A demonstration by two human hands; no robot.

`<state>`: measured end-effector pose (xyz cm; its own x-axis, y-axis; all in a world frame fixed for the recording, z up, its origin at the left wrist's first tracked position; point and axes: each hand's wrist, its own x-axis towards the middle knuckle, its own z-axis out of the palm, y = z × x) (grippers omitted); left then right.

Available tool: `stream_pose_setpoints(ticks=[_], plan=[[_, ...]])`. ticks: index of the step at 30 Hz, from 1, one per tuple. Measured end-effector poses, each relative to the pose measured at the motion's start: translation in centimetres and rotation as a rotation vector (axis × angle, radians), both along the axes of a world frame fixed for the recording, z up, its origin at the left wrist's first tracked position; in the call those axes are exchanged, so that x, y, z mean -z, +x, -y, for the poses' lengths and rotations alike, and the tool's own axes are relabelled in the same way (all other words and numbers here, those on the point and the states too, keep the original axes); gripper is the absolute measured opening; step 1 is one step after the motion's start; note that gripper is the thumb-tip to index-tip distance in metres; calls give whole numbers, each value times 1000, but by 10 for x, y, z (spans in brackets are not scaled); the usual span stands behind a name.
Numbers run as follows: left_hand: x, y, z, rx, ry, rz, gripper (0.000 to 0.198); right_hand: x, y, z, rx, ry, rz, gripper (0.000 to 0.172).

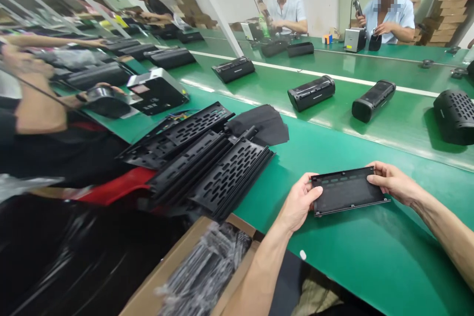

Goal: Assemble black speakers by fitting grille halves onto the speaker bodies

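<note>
Head view: L hand = left hand (298,202) grips the short left edge of a flat black panel (348,191), thumb on top, fingers curled under. R hand = right hand (392,182) pinches the panel's upper right corner, fingers on the top face. Panel is rectangular w/ a row of small slots along its far edge, held roughly level, low over the green desk (370,266), front-centre of frame; can't tell if its underside touches the desk. Left of it, near, a fanned stack of black perforated grilles (207,168) lies on the desk, w/ a black fabric sheet (264,123) just behind the stack. Bottom left, an open cardboard box (155,291) w/ plastic-bagged dark parts inside. Small white scrap (302,255) on the desk near the L forearm. Beyond, on the belt strip, black speaker bodies lie well apart: one (311,93), a second (373,100), a third (455,116) at the right edge. Two co-workers sit across the line; another person's arm (40,108) at left, hand on a dark rounded part.
</note>
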<state>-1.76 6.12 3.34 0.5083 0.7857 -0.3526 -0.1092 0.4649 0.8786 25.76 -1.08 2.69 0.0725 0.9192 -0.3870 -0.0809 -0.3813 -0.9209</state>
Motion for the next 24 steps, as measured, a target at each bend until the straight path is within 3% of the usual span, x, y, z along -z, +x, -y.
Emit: stream_pose_setpoints(ticks=[9, 16, 24], plan=[[20, -1, 8, -83, 48, -15, 53, 2, -6, 11, 20, 20, 17, 46], [22, -2, 9, -69, 52, 4, 54, 2, -3, 12, -8, 26, 77, 40], [31, -5, 10, -63, 88, 28, 53, 0, -1, 13, 3, -19, -38, 46]])
